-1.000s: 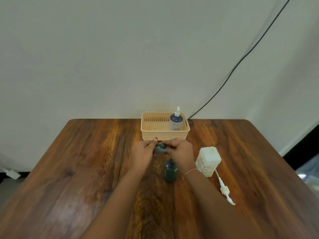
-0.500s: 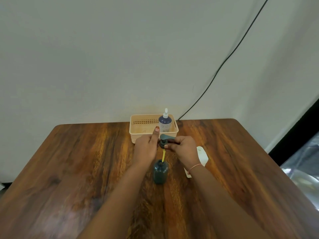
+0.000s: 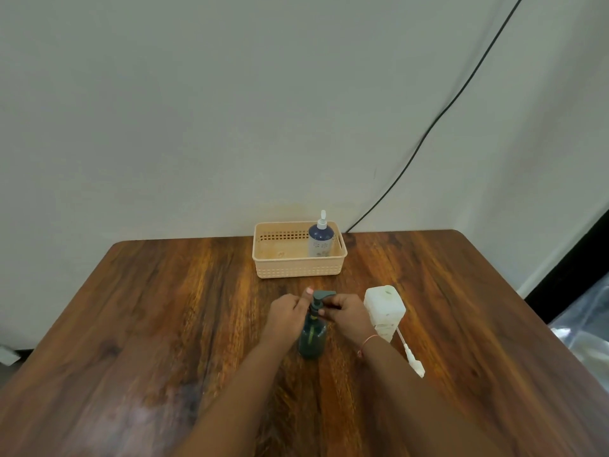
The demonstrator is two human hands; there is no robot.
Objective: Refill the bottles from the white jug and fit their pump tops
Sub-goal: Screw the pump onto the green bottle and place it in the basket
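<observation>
A dark green bottle [image 3: 312, 339] stands upright mid-table. Its grey-green pump top [image 3: 321, 296] sits in the bottle's neck, with the tube down inside. My left hand [image 3: 286, 314] grips the bottle's neck and shoulder from the left. My right hand [image 3: 346, 311] pinches the pump top's collar from the right. The white jug [image 3: 384, 310] stands just right of my right hand. A loose white pump top [image 3: 412, 355] lies on the table in front of the jug. A blue bottle [image 3: 320, 239] with a white pump stands in the beige basket [image 3: 298, 268].
The wooden table [image 3: 164, 308] reaches the wall at the back. A black cable [image 3: 428, 133] runs down the wall to the table's back edge, right of the basket. A dark gap and plastic sheeting lie past the table's right edge.
The pump top, held above the bottle with its yellow tube showing half a second ago, has come down into the neck. Both hands lowered with it. The camera view shifted.
</observation>
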